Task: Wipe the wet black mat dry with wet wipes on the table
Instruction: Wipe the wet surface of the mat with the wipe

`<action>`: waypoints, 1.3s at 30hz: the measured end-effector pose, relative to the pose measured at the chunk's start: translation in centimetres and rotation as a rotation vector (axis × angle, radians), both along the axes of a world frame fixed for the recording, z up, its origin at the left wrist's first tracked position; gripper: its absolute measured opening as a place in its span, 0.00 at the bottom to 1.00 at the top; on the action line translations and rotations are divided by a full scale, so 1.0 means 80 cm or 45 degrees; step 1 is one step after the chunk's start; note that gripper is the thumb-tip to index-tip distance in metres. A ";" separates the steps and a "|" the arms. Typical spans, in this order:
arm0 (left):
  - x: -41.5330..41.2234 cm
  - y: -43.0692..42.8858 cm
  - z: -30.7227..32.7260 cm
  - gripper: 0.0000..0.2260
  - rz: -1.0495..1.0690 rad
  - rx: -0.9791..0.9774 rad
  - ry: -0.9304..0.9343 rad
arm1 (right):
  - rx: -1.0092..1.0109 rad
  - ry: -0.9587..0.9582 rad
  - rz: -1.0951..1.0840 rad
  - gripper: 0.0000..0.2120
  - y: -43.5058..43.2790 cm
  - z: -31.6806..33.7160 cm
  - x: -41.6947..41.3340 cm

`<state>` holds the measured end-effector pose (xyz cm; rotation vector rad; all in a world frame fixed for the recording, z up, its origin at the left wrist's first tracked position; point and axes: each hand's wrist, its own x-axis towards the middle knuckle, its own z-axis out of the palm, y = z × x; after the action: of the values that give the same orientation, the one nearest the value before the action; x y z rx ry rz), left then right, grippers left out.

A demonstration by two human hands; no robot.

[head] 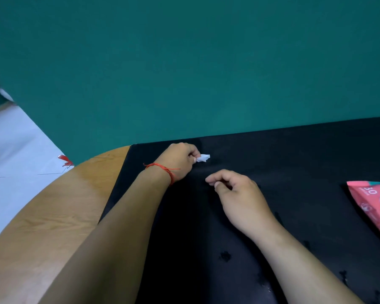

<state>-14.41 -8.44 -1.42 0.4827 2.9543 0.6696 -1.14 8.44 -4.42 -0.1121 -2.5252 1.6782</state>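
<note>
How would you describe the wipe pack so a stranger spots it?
Look at the black mat covering the wooden table. On its right side, past the right hand, lies the wipe pack. It is the only pink thing, marked 30.

The mat (294, 161) is plain black, with darker, glossier blotches (224, 256) scattered over its near part. The crumpled wipe (203, 158) is white. A thread bracelet (162, 166) on the left wrist is bright red. The wipes pack (369, 200) is coral pink with white lettering ("30" among it), a white panel and a pale green strip at its far edge. The table (53, 216) is orange-brown wood, streaky in grain. The wall (184, 62) is flat teal. The floor (20, 150) is pale grey-white, with a red scrap (66, 161) at its edge.
</note>
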 end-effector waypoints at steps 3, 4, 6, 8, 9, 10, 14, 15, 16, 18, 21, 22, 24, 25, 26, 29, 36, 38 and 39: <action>0.026 -0.005 -0.008 0.08 0.041 0.073 -0.012 | -0.078 -0.069 -0.005 0.15 0.006 0.003 -0.001; 0.035 -0.007 -0.012 0.08 0.060 0.097 -0.004 | -0.090 -0.081 -0.006 0.15 0.007 0.004 -0.001; 0.049 -0.009 -0.018 0.08 0.077 0.122 0.010 | -0.114 -0.085 -0.007 0.16 0.007 0.004 -0.002; 0.058 -0.012 -0.021 0.08 0.071 0.121 0.005 | -0.146 -0.085 -0.007 0.16 0.007 0.005 -0.002; 0.062 -0.013 -0.021 0.08 0.067 0.118 0.002 | -0.154 -0.085 -0.006 0.16 0.007 0.005 -0.002; 0.066 -0.014 -0.022 0.08 0.062 0.114 0.005 | -0.152 -0.087 -0.006 0.16 0.008 0.005 -0.002; 0.077 -0.016 -0.021 0.08 0.029 0.075 0.000 | -0.137 -0.090 -0.005 0.16 0.008 0.005 -0.003; 0.076 -0.017 -0.017 0.08 0.027 0.063 -0.013 | -0.144 -0.088 -0.004 0.16 0.008 0.004 -0.003; 0.073 -0.017 -0.012 0.08 0.034 0.066 -0.006 | -0.151 -0.084 -0.002 0.15 0.008 0.004 -0.003; 0.058 -0.016 -0.002 0.09 0.114 0.160 0.114 | -0.146 -0.076 0.008 0.15 0.009 0.002 -0.004; 0.021 -0.011 0.009 0.09 0.272 0.294 0.384 | -0.144 -0.065 0.024 0.15 0.008 0.001 -0.004; 0.006 -0.009 0.010 0.09 0.273 0.283 0.432 | -0.144 -0.062 0.031 0.15 0.008 0.000 -0.004; -0.024 -0.005 0.010 0.09 0.215 0.212 0.442 | -0.138 -0.057 0.034 0.15 0.008 -0.001 -0.004; -0.038 -0.004 0.009 0.09 0.180 0.168 0.422 | -0.136 -0.058 0.031 0.16 0.008 -0.001 -0.005; -0.049 -0.002 0.004 0.09 0.155 0.123 0.391 | -0.134 -0.059 0.029 0.16 0.008 -0.002 -0.005; -0.071 -0.001 -0.012 0.09 0.138 0.020 0.266 | -0.139 -0.047 0.028 0.16 0.009 -0.004 -0.006; -0.044 -0.008 -0.011 0.08 0.079 0.008 0.101 | -0.147 -0.065 0.017 0.16 0.008 -0.002 -0.006; -0.025 -0.009 -0.012 0.08 0.075 0.024 0.105 | -0.140 -0.058 0.017 0.16 0.007 -0.002 -0.006; -0.017 -0.009 -0.014 0.08 0.072 0.035 0.103 | -0.139 -0.056 0.016 0.16 0.007 -0.002 -0.006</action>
<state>-15.73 -9.15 -2.52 0.4405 3.0491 0.7135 -1.58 9.00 -4.55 -0.1441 -2.4693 1.8375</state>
